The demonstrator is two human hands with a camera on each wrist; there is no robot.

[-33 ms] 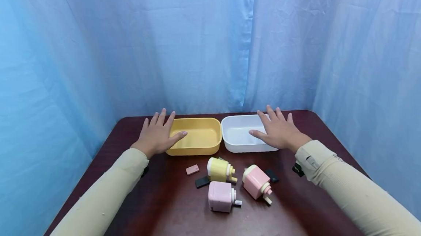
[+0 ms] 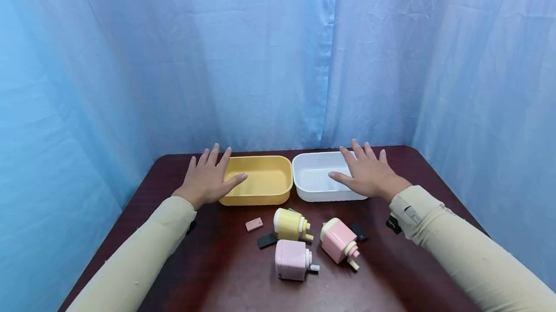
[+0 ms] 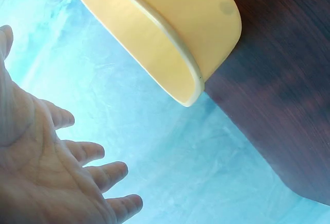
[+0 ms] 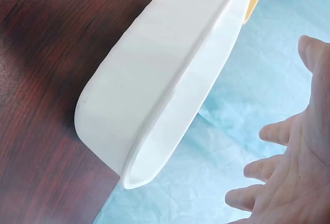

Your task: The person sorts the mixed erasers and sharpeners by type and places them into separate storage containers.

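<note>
My left hand (image 2: 206, 180), fingers spread and holding nothing, hovers over the left end of a yellow bin (image 2: 256, 200). In the left wrist view its palm (image 3: 41, 172) shows beside the bin's rim. Over the right side of a white bin (image 2: 332, 196) is my right hand (image 2: 369, 173), likewise spread and bare. Nearer the front lie hand-crank pencil sharpeners: a yellow one (image 2: 287, 225), a pale purple one (image 2: 291, 260) and a pink one (image 2: 337, 240). Both hands are well away from them.
Small flat blocks lie around the sharpeners: a pink one (image 2: 254, 224), a black one (image 2: 267, 241) and another black one (image 2: 359, 232). A further one peeks out behind the yellow sharpener. Blue curtains (image 2: 269, 61) hang behind and beside the dark wooden table (image 2: 208, 273).
</note>
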